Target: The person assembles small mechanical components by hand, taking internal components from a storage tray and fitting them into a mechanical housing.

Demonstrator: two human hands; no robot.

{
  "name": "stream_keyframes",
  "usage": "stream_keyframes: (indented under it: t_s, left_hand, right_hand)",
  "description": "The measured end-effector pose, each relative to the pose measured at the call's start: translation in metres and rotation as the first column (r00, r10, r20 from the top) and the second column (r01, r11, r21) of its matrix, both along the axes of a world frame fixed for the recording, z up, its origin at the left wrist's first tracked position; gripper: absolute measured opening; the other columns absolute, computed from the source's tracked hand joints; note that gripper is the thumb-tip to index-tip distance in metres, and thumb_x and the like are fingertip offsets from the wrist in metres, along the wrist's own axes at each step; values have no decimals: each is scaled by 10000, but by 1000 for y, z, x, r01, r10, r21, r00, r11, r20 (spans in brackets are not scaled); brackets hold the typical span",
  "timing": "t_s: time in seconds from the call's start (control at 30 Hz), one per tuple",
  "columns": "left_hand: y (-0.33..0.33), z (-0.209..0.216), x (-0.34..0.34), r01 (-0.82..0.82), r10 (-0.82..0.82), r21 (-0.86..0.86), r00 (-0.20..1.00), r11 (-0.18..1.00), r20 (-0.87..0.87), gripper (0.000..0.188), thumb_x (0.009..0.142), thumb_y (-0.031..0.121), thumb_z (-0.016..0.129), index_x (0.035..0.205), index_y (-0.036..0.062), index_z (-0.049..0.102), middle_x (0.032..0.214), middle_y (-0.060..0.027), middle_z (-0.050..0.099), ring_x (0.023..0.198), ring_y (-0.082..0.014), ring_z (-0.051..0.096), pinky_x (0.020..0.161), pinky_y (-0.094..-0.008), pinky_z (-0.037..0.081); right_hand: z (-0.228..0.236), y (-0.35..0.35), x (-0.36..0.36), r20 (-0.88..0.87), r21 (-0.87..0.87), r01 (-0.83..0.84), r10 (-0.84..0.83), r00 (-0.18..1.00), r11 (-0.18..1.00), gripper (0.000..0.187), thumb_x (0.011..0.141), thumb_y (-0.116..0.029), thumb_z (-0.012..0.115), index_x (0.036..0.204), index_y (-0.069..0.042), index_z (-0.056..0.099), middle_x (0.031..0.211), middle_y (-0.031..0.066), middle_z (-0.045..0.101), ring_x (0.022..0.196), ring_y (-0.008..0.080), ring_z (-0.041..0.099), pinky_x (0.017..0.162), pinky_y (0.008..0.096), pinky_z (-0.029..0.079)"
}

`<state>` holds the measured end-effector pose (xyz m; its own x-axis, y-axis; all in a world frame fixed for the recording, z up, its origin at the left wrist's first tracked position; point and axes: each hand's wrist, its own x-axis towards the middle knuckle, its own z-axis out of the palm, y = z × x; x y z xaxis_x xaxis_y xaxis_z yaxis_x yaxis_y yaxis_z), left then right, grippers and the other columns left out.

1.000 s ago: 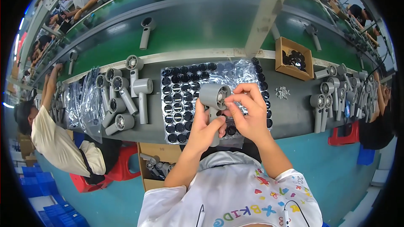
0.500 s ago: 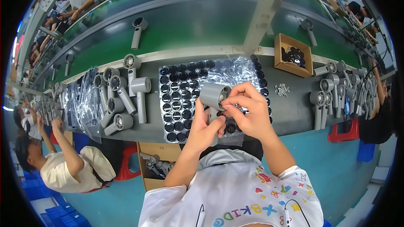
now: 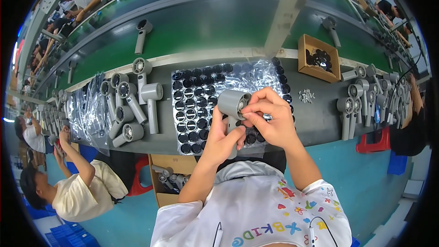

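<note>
I hold a grey dryer body (image 3: 232,104) above the grey workbench (image 3: 320,119); my left hand (image 3: 224,139) grips its handle, my right hand (image 3: 270,119) pinches at its open end; beneath lies a tray of black round caps (image 3: 192,105); beyond runs a green conveyor belt (image 3: 206,27).

Grey hair-dryer shell (image 3: 232,105), barrel mouth facing three o'clock, handle toward six, held above the bench

A long grey counter (image 3: 315,119) runs beside a green conveyor belt (image 3: 206,23), crossed by a pale upright post (image 3: 288,9). The floor (image 3: 366,178) below is painted teal, with a red plastic stool (image 3: 375,144) on it.
</note>
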<state>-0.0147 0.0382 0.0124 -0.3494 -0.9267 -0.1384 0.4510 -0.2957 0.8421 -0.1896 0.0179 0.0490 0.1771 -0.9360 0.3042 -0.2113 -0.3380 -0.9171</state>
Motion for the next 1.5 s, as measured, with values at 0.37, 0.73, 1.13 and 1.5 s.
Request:
stream_keyframes:
  t_s: [0.37,0.73,1.13,1.5]
  left_hand:
    - [0,-8,2,11,-1,141,998,990,-70,492,912,-51,534,1333,95,326,1029,-126,572,623,-163,584,493,-304,485]
    - [-13,-43,12,-71,159,278,937,958,-311,404,904,6,558,1292,47,455,1026,-144,632,790,-225,639,807,-440,587]
    - [-14,-48,9,-37,95,210,958,977,-271,403,923,5,559,1298,49,419,1043,-151,622,843,-225,637,854,-492,593]
    - [-12,-54,15,-15,60,185,968,983,-243,466,925,18,603,1359,12,431,1136,-191,665,913,-258,730,865,-457,632]
  right_hand:
    - [-25,13,-5,-135,-115,-46,30,990,992,390,846,73,678,1197,-69,769,987,50,487,739,128,505,653,249,429]
    - [-32,15,-46,-480,-63,45,-69,874,997,175,820,-68,737,989,-96,771,801,33,597,670,175,589,663,319,438]
    - [-49,26,-28,-721,54,94,-27,692,994,127,788,-181,766,739,-93,688,693,37,593,654,218,623,661,358,476]
    - [-50,9,-64,824,420,-533,-63,563,734,216,1026,-236,502,1020,-20,518,1130,290,654,784,332,712,712,417,587]
